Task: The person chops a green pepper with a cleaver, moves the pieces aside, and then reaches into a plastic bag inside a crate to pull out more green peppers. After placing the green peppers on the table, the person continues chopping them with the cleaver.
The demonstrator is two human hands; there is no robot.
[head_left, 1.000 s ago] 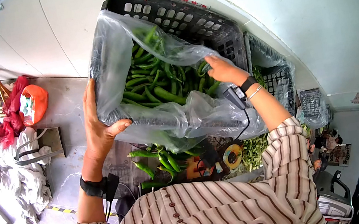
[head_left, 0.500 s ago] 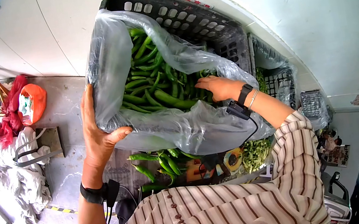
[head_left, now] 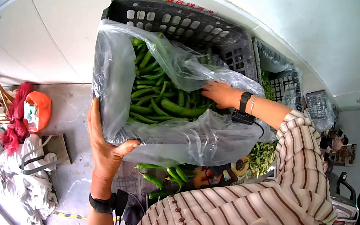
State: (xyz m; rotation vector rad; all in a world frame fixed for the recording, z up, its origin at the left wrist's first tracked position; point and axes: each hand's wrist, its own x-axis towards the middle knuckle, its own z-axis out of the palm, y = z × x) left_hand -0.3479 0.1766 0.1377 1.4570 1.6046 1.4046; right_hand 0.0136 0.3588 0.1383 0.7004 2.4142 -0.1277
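A black plastic crate [head_left: 169, 19] lined with a clear plastic bag [head_left: 113, 52] holds many long green peppers [head_left: 152, 88]. Against the crate's left side lies my left hand [head_left: 106, 148], its fingers stretched up along the wall and its thumb apart over the near edge. My right hand [head_left: 222, 95] reaches inside the liner at the right end of the peppers. Its fingertips are hidden among the peppers and plastic, so I cannot make out what they touch or hold.
Loose green peppers [head_left: 178, 173] and chopped greens [head_left: 262, 158] lie below the crate. A second lined crate [head_left: 286, 87] stands to the right. On the floor at left are an orange bag [head_left: 38, 111], red netting [head_left: 14, 133] and white cloth [head_left: 23, 186].
The view has shifted, so the crate and both arms sit lower in the picture. My right hand reaches slightly deeper among the peppers; my left hand stays on the crate's side.
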